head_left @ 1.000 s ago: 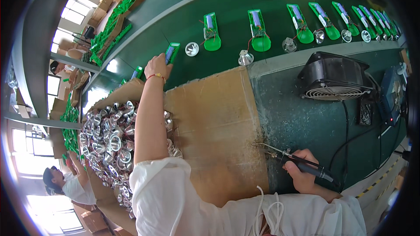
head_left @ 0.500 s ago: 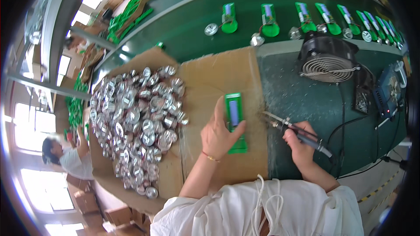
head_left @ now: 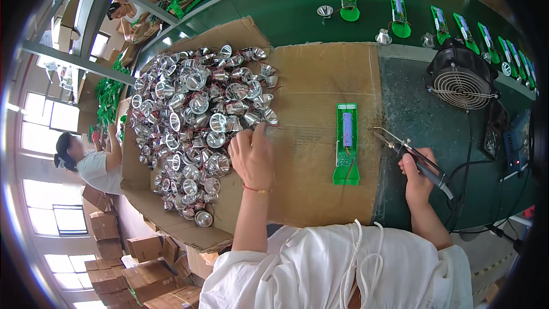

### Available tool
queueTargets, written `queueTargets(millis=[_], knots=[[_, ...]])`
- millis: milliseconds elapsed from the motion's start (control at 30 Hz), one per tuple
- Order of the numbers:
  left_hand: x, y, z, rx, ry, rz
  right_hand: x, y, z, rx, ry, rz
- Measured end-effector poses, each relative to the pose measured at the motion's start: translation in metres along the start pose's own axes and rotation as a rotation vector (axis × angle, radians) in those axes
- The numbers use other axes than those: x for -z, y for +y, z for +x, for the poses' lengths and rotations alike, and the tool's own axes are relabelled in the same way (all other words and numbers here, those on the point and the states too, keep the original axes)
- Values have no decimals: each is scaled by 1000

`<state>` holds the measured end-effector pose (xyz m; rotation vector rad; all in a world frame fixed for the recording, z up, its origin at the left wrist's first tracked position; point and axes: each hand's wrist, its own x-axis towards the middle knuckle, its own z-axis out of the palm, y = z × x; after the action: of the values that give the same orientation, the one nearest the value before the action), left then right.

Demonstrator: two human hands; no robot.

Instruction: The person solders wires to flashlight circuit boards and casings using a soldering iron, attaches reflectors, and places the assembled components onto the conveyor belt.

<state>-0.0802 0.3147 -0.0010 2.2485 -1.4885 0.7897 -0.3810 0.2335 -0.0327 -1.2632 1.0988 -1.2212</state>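
Note:
My left hand (head_left: pixel 251 159) is at the right edge of a heap of shiny silver reflector cups (head_left: pixel 197 103) in an open cardboard box (head_left: pixel 229 239). Its fingers are curled down with the tips hidden, so what they pinch, if anything, cannot be made out. My right hand (head_left: pixel 418 174) grips a soldering iron (head_left: pixel 426 170), whose thin tip points left toward the cardboard sheet (head_left: pixel 309 194). On that sheet, apart from both hands, lies an open green plastic housing (head_left: pixel 345 176). It holds a lilac cylindrical battery (head_left: pixel 347 130), a small circuit board and a red wire.
Along the far belt (head_left: pixel 286 26) stand several green housings (head_left: pixel 349 14) with reflectors wired to them. A black fan (head_left: pixel 463 83) stands right of the sheet, near a blue soldering station (head_left: pixel 516 143) with trailing cables. Co-workers (head_left: pixel 94 163) sit at the left, near stacked cartons (head_left: pixel 148 272).
My left hand has let go of the green housing and moved left to the reflector heap. My right hand still has the soldering iron. The whole view has shifted.

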Motion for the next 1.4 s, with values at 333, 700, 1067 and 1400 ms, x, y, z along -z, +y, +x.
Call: queueTargets(millis=[333, 700, 1067, 1400], knots=[[-5, -8, 22, 88, 126, -289, 0, -2, -2, 26, 8, -48], [-20, -7, 21, -29, -89, 129, 2, -4, -3, 45, -46, -15], [33, 50, -18, 242, -356, -857, 4, -5, -5, 68, -56, -40], [35, 76, -32, 477, -708, -1092, 5, -22, -22, 178, -180, -29]])
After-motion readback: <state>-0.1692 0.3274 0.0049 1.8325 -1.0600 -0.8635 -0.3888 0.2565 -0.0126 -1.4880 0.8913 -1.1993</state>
